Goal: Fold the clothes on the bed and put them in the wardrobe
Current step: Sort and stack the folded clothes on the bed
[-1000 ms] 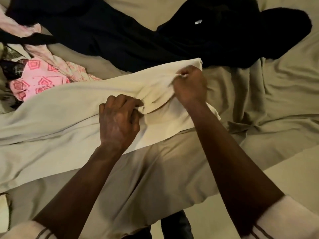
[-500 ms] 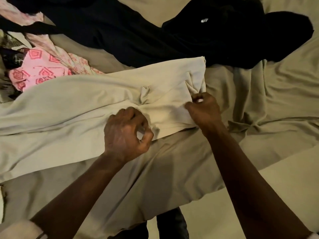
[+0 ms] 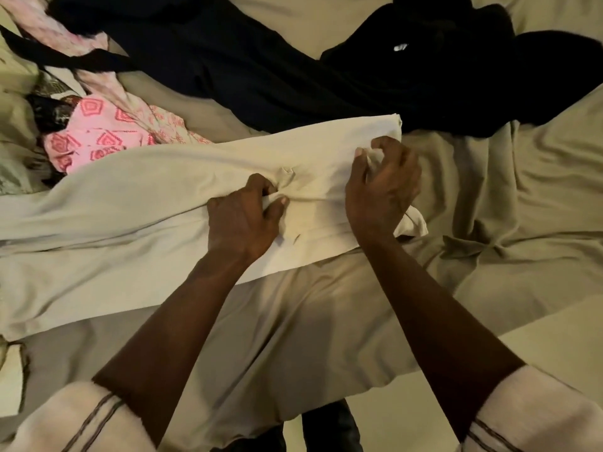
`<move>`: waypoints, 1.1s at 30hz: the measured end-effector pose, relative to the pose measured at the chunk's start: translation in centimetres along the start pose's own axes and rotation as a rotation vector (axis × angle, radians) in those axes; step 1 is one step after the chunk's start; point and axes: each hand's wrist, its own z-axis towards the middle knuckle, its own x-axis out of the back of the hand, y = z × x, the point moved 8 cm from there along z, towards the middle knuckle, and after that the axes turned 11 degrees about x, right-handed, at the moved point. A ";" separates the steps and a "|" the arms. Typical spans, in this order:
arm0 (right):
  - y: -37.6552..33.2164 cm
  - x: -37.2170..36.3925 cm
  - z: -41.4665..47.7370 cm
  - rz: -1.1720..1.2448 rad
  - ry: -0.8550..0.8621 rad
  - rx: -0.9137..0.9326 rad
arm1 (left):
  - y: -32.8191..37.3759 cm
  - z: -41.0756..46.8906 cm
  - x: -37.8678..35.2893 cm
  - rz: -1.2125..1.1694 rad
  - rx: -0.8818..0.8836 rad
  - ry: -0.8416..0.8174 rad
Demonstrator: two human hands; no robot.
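Both hands pinch the cream garment (image 3: 137, 203): left hand (image 3: 241, 220) mid-cloth, right hand (image 3: 381, 190) at its end.

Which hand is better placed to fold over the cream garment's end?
Right, likely. The right hand pinches the long cream fabric garment at its free end; the left hand grips a bunch further in, suited to anchoring.

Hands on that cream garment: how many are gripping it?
2. The left hand pinches a bunch of the cream garment near its middle; the right hand grips cloth at its right end.
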 end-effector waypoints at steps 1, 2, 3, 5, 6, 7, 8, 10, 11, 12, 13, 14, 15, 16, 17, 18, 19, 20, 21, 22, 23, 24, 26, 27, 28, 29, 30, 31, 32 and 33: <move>-1.5 0.1 -0.8 -0.043 -0.013 0.146 | 0.0 -0.1 0.1 -0.005 -0.034 0.037; -3.2 0.0 -1.9 -0.028 -0.059 0.304 | 0.1 -0.4 0.5 0.009 -0.066 0.098; -5.1 -0.5 -3.4 0.015 -0.139 0.458 | 0.1 -0.9 1.2 0.028 -0.084 0.185; -7.8 -1.8 -6.7 0.092 -0.321 0.674 | -0.2 -2.1 3.2 0.005 -0.079 0.361; -9.0 -2.5 -8.3 0.131 -0.394 0.729 | -1.0 -2.8 4.6 -0.039 -0.051 0.427; -10.1 -3.1 -9.4 0.158 -0.446 0.747 | -2.1 -3.3 5.8 -0.097 -0.006 0.481; -10.9 -3.7 -10.3 0.172 -0.482 0.743 | -3.5 -3.8 6.9 -0.146 0.055 0.524; -12.7 -4.7 -11.2 0.194 -0.511 0.730 | -7.4 -4.3 8.6 -0.176 0.220 0.569; -14.2 -5.6 -11.6 0.195 -0.508 0.739 | -10.2 -4.4 9.9 -0.163 0.304 0.586; -15.3 -6.2 -11.8 0.174 -0.490 0.758 | -12.8 -4.6 10.9 -0.128 0.378 0.602; -16.9 -7.2 -12.3 0.139 -0.470 0.800 | -15.7 -4.7 12.2 -0.074 0.439 0.626; -18.2 -7.9 -12.7 0.115 -0.448 0.851 | -18.1 -4.8 13.2 -0.015 0.488 0.640; -19.9 -8.8 -13.2 0.120 -0.440 0.908 | -20.7 -4.8 14.3 0.041 0.530 0.652; -21.5 -9.8 -13.8 0.141 -0.445 0.964 | -22.7 -4.6 15.2 0.095 0.567 0.646; -23.1 -10.9 -14.5 0.152 -0.462 1.019 | -24.7 -4.3 15.9 0.143 0.604 0.624; -25.1 -12.5 -15.7 0.129 -0.490 1.083 | -26.8 -3.8 16.7 0.179 0.639 0.590; -26.7 -14.2 -16.8 0.053 -0.526 1.138 | -28.7 -3.2 17.1 0.198 0.667 0.549; -27.7 -15.6 -17.7 -0.043 -0.558 1.182 | -30.1 -2.6 17.0 0.205 0.689 0.495; -29.1 -17.2 -18.7 -0.130 -0.590 1.219 | -31.9 -1.9 17.2 0.182 0.693 0.443; -30.2 -18.4 -19.2 -0.184 -0.605 1.237 | -33.0 -1.2 17.1 0.133 0.664 0.390; -31.7 -19.4 -19.7 -0.200 -0.609 1.239 | -34.3 -0.7 17.4 0.059 0.616 0.356; -32.5 -19.8 -19.7 -0.163 -0.615 1.213 | -35.0 -0.6 17.7 -0.019 0.572 0.346; -33.3 -19.7 -19.3 -0.039 -0.655 1.138 | -36.8 -0.8 18.9 -0.237 0.591 0.358; -33.5 -19.5 -19.3 0.002 -0.690 1.124 | -37.9 -0.8 19.1 -0.367 0.631 0.348; -33.6 -19.3 -19.4 0.015 -0.732 1.124 | -38.7 -0.8 19.0 -0.503 0.678 0.314; -33.4 -19.2 -19.5 0.000 -0.781 1.128 | -39.3 -0.5 18.6 -0.638 0.716 0.271; -33.2 -19.4 -19.6 -0.026 -0.825 1.116 | -39.9 0.1 18.3 -0.725 0.742 0.237; -33.2 -19.8 -19.6 -0.055 -0.856 1.092 | -40.2 0.7 18.1 -0.760 0.747 0.182; -33.4 -20.4 -19.6 -0.066 -0.864 1.062 | -40.1 1.3 18.2 -0.720 0.741 0.134; -33.7 -20.7 -19.4 -0.050 -0.851 1.029 | -39.8 1.9 18.4 -0.635 0.728 0.104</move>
